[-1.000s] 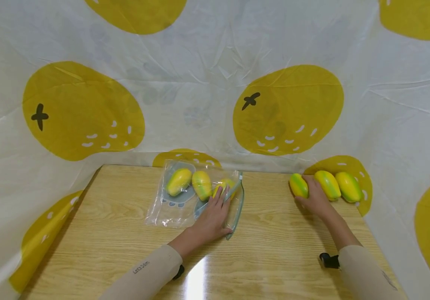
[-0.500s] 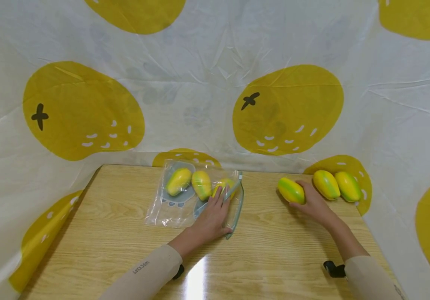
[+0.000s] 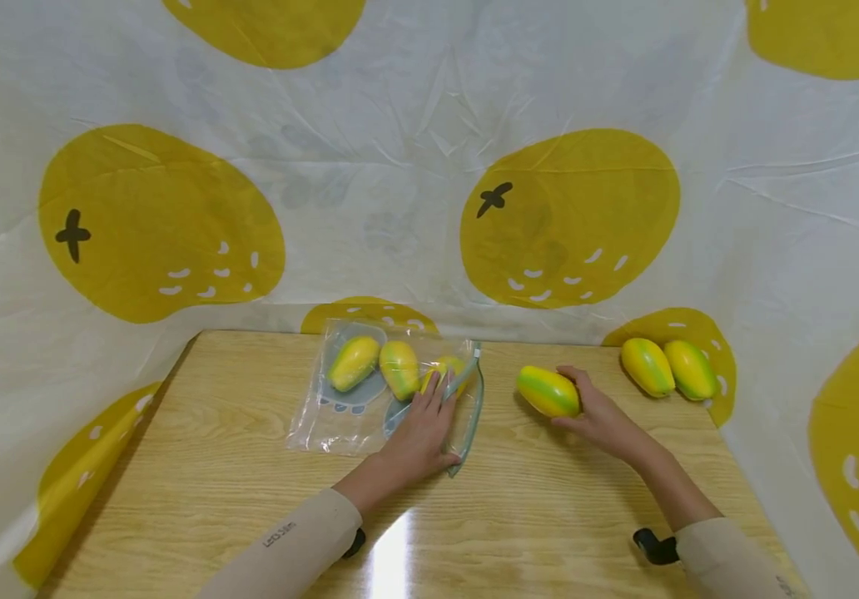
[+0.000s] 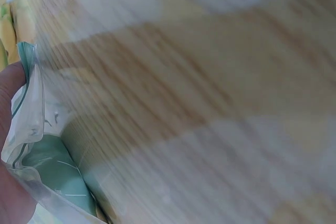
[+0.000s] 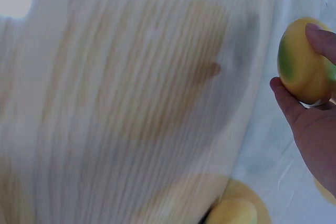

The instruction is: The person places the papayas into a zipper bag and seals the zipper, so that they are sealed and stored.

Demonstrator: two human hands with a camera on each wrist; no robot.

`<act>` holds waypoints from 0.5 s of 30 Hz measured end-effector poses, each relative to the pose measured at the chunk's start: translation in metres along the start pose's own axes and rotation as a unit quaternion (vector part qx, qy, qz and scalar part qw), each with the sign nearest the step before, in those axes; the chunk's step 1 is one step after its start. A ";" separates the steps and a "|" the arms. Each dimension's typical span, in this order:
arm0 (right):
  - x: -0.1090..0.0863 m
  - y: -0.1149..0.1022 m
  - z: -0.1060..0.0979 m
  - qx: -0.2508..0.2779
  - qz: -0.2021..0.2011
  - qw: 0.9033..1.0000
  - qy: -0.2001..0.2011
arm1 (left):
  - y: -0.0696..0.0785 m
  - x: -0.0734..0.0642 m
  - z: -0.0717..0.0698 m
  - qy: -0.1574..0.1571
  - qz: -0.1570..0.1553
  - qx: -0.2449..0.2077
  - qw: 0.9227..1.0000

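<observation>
A clear zip bag (image 3: 325,433) with a green-edged mouth lies on the table, holding several yellow-green papayas, one of them a papaya (image 3: 355,363) at its far left. My left hand (image 3: 418,433) rests across the mouth end, fingers straight over the film and thumb at the near end of the zip strip (image 3: 478,399). It partly covers the rightmost papaya (image 3: 454,366) in the bag. In the left wrist view the zip strip (image 4: 25,56) runs by a fingertip. To the right of the bag, my right hand (image 3: 598,416) grips another papaya (image 3: 549,391) between thumb and fingers.
Two loose papayas lie side by side at the table's back right corner, the nearer-in papaya (image 3: 647,367) beside the outer papaya (image 3: 692,369). A white cloth (image 3: 392,225) printed with large yellow fruit hangs behind the wooden table (image 3: 250,374) and along its sides.
My right hand has drawn one papaya away from the row at the back right and carried it left toward the bag. My left hand stays on the bag.
</observation>
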State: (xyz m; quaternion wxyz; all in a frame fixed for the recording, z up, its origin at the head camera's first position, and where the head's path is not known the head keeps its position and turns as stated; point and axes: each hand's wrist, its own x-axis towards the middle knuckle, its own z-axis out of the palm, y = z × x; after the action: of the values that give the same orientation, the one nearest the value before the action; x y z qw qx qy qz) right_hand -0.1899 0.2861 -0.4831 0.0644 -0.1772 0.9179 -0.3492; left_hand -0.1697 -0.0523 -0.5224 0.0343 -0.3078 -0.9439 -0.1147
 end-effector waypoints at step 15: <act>0.021 -0.029 0.034 -0.003 -0.070 0.996 -0.062 | -0.001 0.000 0.000 -0.003 -0.002 -0.001 1.000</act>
State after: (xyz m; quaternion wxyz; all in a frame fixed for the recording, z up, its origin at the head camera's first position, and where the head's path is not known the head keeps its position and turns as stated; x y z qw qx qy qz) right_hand -0.1925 0.2371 -0.4889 0.0958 -0.2628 0.8983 -0.3388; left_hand -0.1703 -0.0534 -0.5230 0.0309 -0.3060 -0.9446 -0.1145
